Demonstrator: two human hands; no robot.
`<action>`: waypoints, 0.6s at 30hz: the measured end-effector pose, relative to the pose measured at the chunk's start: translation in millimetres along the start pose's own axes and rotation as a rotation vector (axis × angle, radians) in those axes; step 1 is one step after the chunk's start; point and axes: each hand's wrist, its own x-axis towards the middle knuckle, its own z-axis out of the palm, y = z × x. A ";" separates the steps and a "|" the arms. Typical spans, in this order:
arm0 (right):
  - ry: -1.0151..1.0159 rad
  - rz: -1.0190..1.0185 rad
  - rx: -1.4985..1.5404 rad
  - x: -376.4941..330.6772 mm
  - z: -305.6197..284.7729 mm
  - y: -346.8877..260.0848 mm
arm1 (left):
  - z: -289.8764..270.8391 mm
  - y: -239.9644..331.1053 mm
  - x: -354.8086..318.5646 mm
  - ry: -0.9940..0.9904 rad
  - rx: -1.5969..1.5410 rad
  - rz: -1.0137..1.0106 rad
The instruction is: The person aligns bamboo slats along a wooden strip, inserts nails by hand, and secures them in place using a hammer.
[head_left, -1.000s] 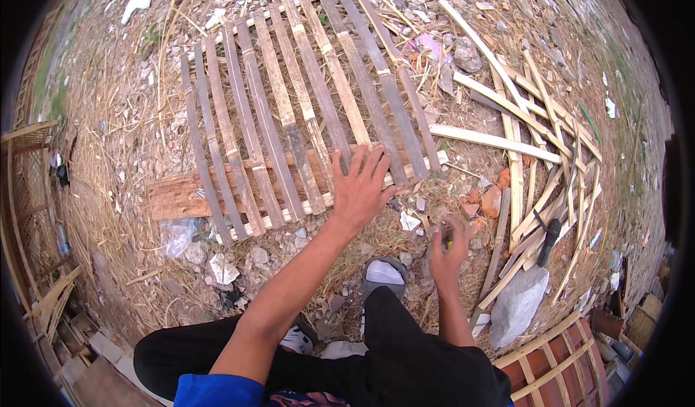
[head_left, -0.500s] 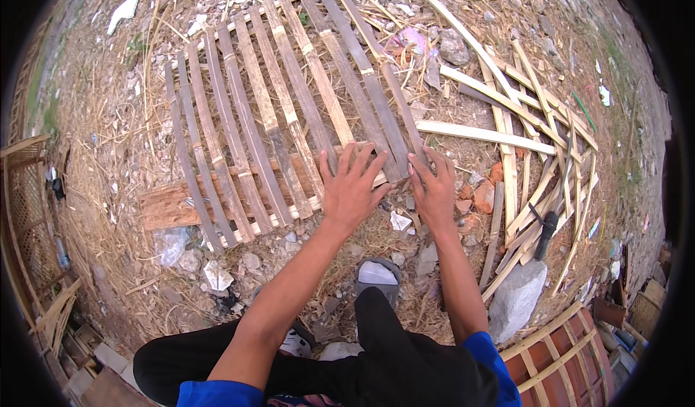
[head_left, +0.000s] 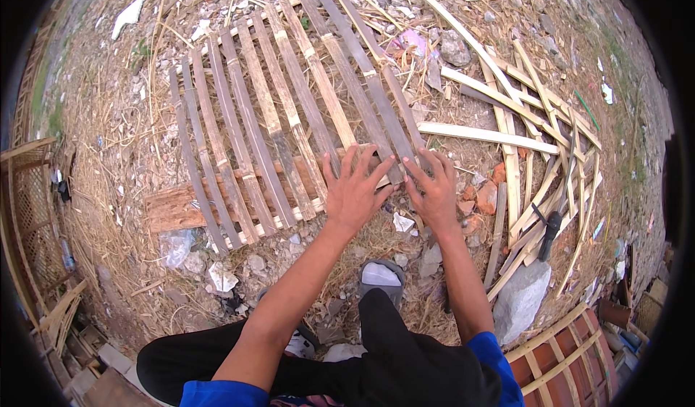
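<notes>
Right, both hands are down on the near end of the bamboo slat panel, which lies flat on the littered ground and runs away from the person toward the top of the view. The left hand is spread wide open, palm down, fingers fanned across the ends of the slats at the panel's near right corner. The right hand sits just beside it, also open and flat, fingertips resting on the end of the outermost slat, gripping nothing.

Under the panel's near end a flat brown board pokes out to the left, lying crosswise. Off to the right, a loose heap of split bamboo strips crosses itself in all directions, one pale strip lying nearly level just beyond the right hand. A dark-handled tool rests among those strips, near a grey stone.

As for wrappers and scraps: a crumpled clear plastic bag lies just below the board, a white scrap beside it, a small white piece between the two wrists, a pinkish wrapper past the panel's far right edge, and a white scrap of paper at upper left. Reddish brick fragments sit right of the right hand.
</notes>
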 end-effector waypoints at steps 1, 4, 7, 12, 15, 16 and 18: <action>0.000 0.006 0.023 -0.5 0.7 2.2 | 0.2 0.0 0.3 0.005 0.013 0.002; 0.008 0.010 0.036 -3.8 3.9 6.0 | -0.5 -0.3 -0.3 0.006 -0.025 -0.004; 0.029 0.011 0.008 -8.1 10.7 7.3 | 2.0 -0.5 -0.4 0.022 0.015 -0.003; 0.056 0.026 -0.015 -8.7 10.9 4.6 | 3.0 0.3 -0.4 0.033 0.026 0.006; 0.067 0.069 0.036 -9.2 10.3 6.5 | 3.5 2.2 -0.2 0.024 0.031 0.012; 0.075 0.085 0.087 -10.9 12.4 9.9 | 3.3 3.8 0.7 0.016 0.035 0.014; 0.078 0.098 0.135 -10.5 15.1 11.0 | 2.3 3.7 1.6 0.002 0.043 -0.005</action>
